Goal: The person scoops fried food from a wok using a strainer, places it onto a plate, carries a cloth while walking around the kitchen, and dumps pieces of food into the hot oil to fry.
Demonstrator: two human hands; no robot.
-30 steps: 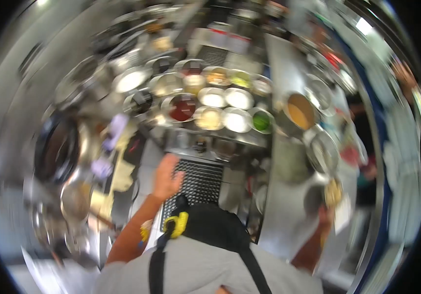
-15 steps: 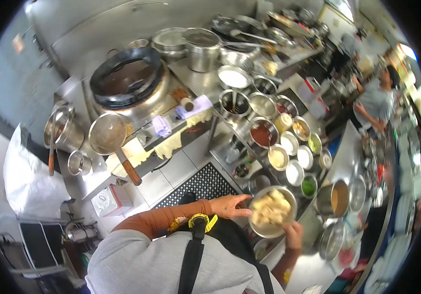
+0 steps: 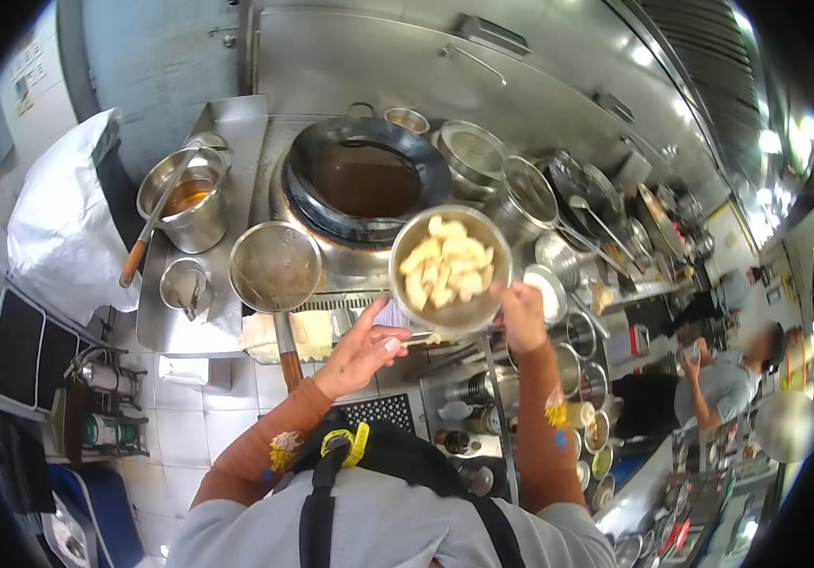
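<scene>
A metal bowl (image 3: 454, 319) hangs in the air in front of the wok, tilted so that its inside shows. Pale yellow chunks of food (image 3: 447, 265), of a kind I cannot make out, fill much of it. My right hand (image 3: 522, 317) grips the bowl's right rim. Lower left of the bowl, my left hand (image 3: 364, 352) is open, fingers apart, palm partly turned up, with nothing plainly held. Behind the bowl sits a large black wok (image 3: 304, 156) with dark brown liquid (image 3: 366, 180) in it.
A wood-handled strainer (image 3: 276, 268) rests left of the wok. Further left stand a pot of orange-brown liquid (image 3: 189, 196) and a small metal pot (image 3: 184, 286). Pans and lidded pots crowd the right. Another person (image 3: 719, 379) stands far right.
The bowl has moved from the counter side on the right to before the wok, carried by my right hand. My left hand has come off beside it. The view has turned left.
</scene>
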